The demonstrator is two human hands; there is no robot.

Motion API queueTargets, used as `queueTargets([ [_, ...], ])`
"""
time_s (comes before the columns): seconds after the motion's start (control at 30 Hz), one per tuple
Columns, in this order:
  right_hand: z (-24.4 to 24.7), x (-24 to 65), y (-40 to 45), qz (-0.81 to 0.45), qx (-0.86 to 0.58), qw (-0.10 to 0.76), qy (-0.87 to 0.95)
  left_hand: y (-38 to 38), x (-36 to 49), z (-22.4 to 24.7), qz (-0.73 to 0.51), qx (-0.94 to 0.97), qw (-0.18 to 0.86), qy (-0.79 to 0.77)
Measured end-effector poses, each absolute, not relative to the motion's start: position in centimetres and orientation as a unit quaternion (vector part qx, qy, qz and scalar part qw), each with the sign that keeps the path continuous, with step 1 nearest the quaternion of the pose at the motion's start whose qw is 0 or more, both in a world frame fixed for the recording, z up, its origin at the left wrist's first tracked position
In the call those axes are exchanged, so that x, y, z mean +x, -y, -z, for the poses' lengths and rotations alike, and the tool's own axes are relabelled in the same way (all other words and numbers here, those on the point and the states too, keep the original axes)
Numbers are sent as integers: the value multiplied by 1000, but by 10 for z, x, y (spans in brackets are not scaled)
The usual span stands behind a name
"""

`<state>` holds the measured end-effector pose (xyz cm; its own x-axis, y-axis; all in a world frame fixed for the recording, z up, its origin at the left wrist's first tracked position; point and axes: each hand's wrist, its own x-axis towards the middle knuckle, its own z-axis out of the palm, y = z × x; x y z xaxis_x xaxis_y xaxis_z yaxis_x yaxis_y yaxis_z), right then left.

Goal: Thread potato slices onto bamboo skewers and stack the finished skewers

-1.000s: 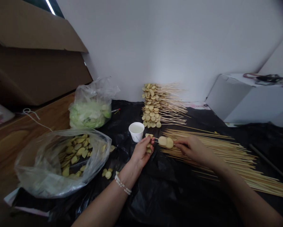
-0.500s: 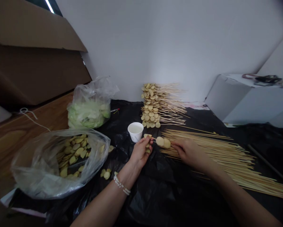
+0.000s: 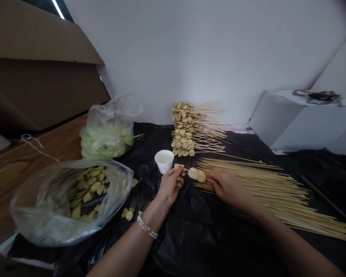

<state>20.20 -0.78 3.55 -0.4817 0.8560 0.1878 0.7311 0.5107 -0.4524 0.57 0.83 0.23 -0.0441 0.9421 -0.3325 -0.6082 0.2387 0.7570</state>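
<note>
Between my hands is a wooden skewer with two round potato slices (image 3: 197,175) threaded on it. My right hand (image 3: 223,186) is closed round the skewer just right of these slices. With its fingers closed, my left hand (image 3: 171,184) holds more potato slices (image 3: 179,166) at the skewer's left end; whether that top slice is pierced I cannot tell. A white paper cup (image 3: 164,161) stands just beyond my left fingertips. Under and beyond my right hand lie many bare bamboo skewers (image 3: 265,192). Finished potato skewers (image 3: 183,132) are stacked at the back by the wall.
At left, an open plastic bag (image 3: 40,215) holds potato slices. Behind it stands a bag of pale green vegetable pieces (image 3: 106,140). A few loose slices (image 3: 129,214) lie on the black plastic sheet (image 3: 190,238). A white box (image 3: 300,123) stands at right, a cardboard box (image 3: 42,88) at left.
The view has shifted slightly. Both hands hold nearly the same pose, and the two threaded slices remain between them.
</note>
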Motion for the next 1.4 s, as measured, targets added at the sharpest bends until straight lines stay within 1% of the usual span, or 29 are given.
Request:
queueTargets([
  [0.07,-36,201,8,-214,-466,189,837,-8,6,-4,-582,199,665,-423],
  [0.13,-36,200,7,-233,-474,183,829,-8,6,-5,-579,200,666,-426],
  [0.3,-31,199,8,-133,-494,198,836,-9,6,-2,-579,210,664,-425],
  [0.37,-30,198,8,-129,-497,195,835,-9,6,-1,-579,213,662,-424],
  [0.53,-33,200,7,-244,-475,187,824,-9,5,-1,-568,218,668,-429],
  [0.6,-34,202,5,-261,-476,185,820,-9,5,-2,-560,217,673,-431],
  [0.77,-36,206,2,-216,-495,179,822,-8,7,-3,-569,215,668,-429],
  [0.93,-36,206,4,-217,-489,180,826,-8,7,-1,-578,188,676,-416],
  [1.1,-30,200,7,-144,-499,191,832,-9,5,2,-585,192,670,-414],
  [1.17,-28,198,9,-137,-504,198,830,-10,4,3,-585,199,667,-416],
  [1.33,-27,195,11,-229,-489,198,818,-9,5,3,-583,218,660,-421],
  [1.4,-25,194,11,-237,-495,199,812,-9,5,3,-584,223,655,-423],
])
